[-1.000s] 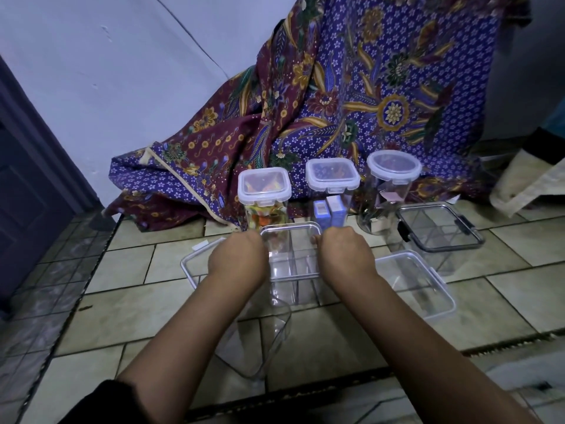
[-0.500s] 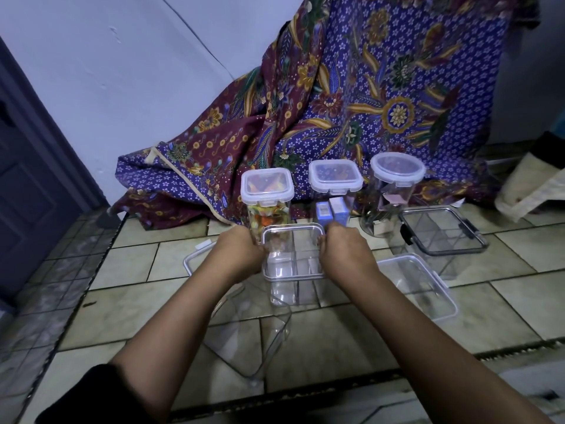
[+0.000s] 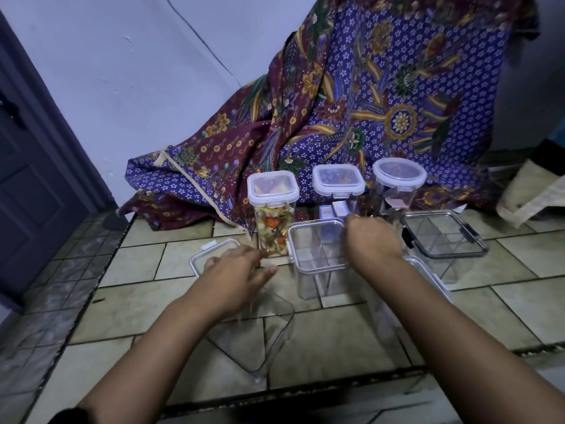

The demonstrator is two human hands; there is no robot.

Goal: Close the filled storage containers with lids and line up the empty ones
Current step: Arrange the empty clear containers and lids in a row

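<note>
Three lidded, filled containers stand in a row at the back: a square one with colourful contents (image 3: 273, 228), a square one with blue boxes (image 3: 338, 182) and a round one (image 3: 399, 177). In front of them an empty clear container (image 3: 316, 261) stands upright without a lid. My right hand (image 3: 371, 240) grips its right rim. My left hand (image 3: 235, 276) hovers with fingers apart over a second empty container (image 3: 253, 341), which tilts toward me. A black-rimmed empty container (image 3: 444, 240) stands at the right. My right arm partly hides another empty container (image 3: 428, 276).
A patterned purple cloth (image 3: 367, 102) drapes down the wall behind the row. A dark door (image 3: 27, 179) is at the left and a cream bag (image 3: 532, 194) at the right. The tiled floor (image 3: 137, 295) ends at a dark step edge near me.
My left hand has let go of the middle empty container and moved left and down over the tilted one. My right hand stays on the middle container's right rim.
</note>
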